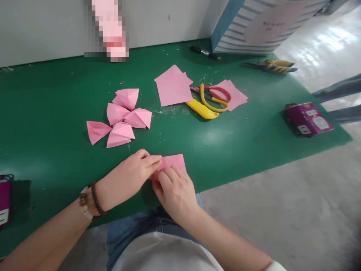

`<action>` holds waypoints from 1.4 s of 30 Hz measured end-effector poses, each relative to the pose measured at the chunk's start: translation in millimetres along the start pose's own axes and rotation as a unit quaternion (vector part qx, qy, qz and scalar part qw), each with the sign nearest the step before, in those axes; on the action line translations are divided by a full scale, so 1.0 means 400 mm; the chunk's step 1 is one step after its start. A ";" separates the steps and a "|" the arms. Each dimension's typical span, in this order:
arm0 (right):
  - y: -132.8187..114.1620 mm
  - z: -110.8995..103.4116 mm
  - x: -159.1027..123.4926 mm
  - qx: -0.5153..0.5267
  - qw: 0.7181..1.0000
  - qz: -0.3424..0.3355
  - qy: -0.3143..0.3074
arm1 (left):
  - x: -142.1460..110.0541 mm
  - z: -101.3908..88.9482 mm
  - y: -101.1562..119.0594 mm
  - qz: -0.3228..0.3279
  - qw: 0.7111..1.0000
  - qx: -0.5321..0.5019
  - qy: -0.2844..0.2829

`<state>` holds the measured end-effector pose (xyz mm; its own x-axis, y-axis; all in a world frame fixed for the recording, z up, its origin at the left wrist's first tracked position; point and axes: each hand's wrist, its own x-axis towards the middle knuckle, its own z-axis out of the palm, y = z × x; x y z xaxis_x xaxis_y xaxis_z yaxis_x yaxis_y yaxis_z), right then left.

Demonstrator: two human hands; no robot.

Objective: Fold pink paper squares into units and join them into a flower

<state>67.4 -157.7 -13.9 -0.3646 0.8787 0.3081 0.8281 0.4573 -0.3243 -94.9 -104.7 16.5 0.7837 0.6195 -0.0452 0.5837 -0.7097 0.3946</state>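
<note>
A folded sheet of pink paper (174, 161) lies on the green tabletop near its front edge, partly covered by my fingers. My left hand (128, 177), with bead bracelets at the wrist, presses its closed fingertips on the paper's left part. Over the near edge, my right hand (176, 190) has its fingers curled down on the same paper, the thumb tucked at the left. Beyond my left hand sit several folded pink paper pieces (121, 133), grouped closely together. Flat pink sheets (173, 88) lie farther back.
Scissors with red and yellow handles (216, 98) and a yellow cutter (203, 110) lie between the flat sheets and more pink paper (232, 94). Behind are a black pen (205, 52), pliers (270, 66) and a striped box (254, 26). A purple box (309, 118) stands right.
</note>
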 end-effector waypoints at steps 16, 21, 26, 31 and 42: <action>0.005 -0.003 -0.012 0.043 0.999 -0.007 0.006 | -0.003 0.006 0.000 -0.009 1.000 0.001 0.007; 0.016 -0.009 -0.018 0.064 0.998 0.027 -0.007 | -0.005 0.006 0.001 0.003 1.000 0.015 0.022; 0.076 -0.056 -0.028 0.030 0.996 0.086 -0.017 | -0.008 0.005 -0.001 0.004 1.000 0.015 0.023; 0.120 -0.085 -0.032 0.034 0.995 0.092 -0.035 | -0.007 0.004 -0.003 0.005 1.000 0.009 0.027; 0.154 -0.090 -0.011 0.135 0.981 0.136 0.011 | -0.003 -0.004 -0.001 0.010 0.998 -0.007 0.064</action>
<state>135.4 -138.3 -2.9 -0.1336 0.9716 0.1955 0.7494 0.2281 -0.6216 -96.5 -104.7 18.0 0.7605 0.6443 0.0803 0.5652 -0.7178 0.4065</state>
